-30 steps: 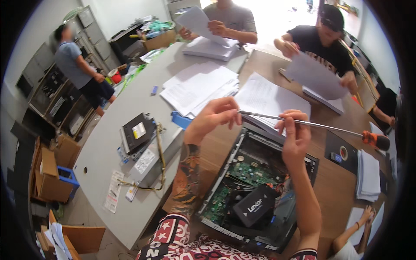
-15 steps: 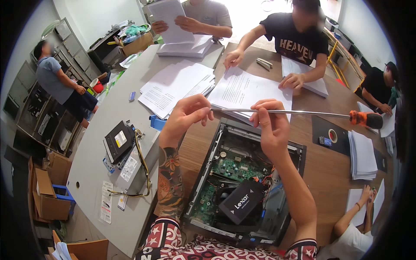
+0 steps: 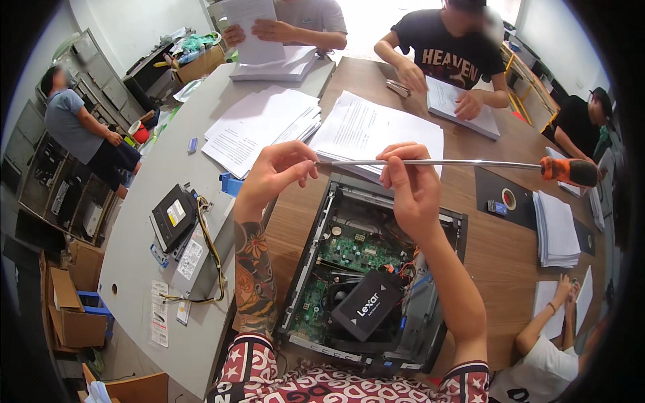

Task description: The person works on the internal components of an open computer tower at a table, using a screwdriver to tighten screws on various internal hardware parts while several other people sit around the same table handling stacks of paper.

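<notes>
Both hands (image 3: pixel 349 178) apparently pinch screwdriver (image 3: pixel 457 163).

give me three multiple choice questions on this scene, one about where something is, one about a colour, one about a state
1. Where does the black drive lie?
A. inside the open computer case
B. on the paper stacks
C. on the floor

2. What colour is the screwdriver handle?
A. blue
B. orange and black
C. green

3. How is the screwdriver held?
A. upright, tip in the case
B. lying on the table
C. level above the case, in both hands

Answers:
1. A, it rests over the green board in the case.
2. B, the handle at the far right is orange with black.
3. C, the left hand pinches the tip and the right hand grips the shaft.
</notes>
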Tool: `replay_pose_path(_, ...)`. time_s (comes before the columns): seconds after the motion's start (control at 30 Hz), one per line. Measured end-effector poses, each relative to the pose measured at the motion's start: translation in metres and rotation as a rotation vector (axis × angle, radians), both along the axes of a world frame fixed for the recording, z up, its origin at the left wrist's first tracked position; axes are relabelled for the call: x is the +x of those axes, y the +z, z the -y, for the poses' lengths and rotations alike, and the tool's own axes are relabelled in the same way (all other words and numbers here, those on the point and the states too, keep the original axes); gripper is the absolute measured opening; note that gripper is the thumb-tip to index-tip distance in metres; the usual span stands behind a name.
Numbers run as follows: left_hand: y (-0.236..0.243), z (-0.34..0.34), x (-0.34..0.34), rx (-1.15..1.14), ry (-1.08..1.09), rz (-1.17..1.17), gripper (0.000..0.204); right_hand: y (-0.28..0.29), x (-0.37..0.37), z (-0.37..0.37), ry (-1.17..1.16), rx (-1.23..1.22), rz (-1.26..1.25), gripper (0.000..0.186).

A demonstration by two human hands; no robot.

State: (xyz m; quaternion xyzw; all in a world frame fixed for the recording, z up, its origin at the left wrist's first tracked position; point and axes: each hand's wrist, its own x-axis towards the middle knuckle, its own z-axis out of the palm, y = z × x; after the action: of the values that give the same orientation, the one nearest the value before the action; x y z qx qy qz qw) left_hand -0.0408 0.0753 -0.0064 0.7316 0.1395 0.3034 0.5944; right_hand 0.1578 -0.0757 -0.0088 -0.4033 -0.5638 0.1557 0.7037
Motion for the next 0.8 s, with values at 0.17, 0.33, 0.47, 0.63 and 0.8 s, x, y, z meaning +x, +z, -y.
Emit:
replay_pose_path(0.17, -0.004, -0.004, 0.002, -0.004, -0.005, -0.001, 0.020, -0.003, 0.002, -0.001, -0.023, -0.004, 0.015, 0.006)
replay_pose_path(0.33, -0.002, -0.003, -0.002, 0.020, 0.000, -0.041, 0.027, 0.000, 0.002, 0.000, -0.016, -0.012, 0.013, 0.007)
replay_pose_path(0.47, 0.008, -0.002, -0.014, 0.024, 0.139, 0.026, 0.033, 0.007, 0.014, 0.005, -0.113, 0.001, 0.071, 0.007)
replay_pose_path(0.63, 0.017, -0.001, -0.028, 0.088, 0.271, 0.057, 0.037, 0.018, 0.020, 0.012, -0.195, -0.090, 0.236, 0.007)
replay_pose_path(0.8, 0.034, 0.034, 0.005, 0.182, 0.170, 0.031, 0.031, 0.019, 0.012, 0.016, -0.085, -0.269, 0.287, 0.008)
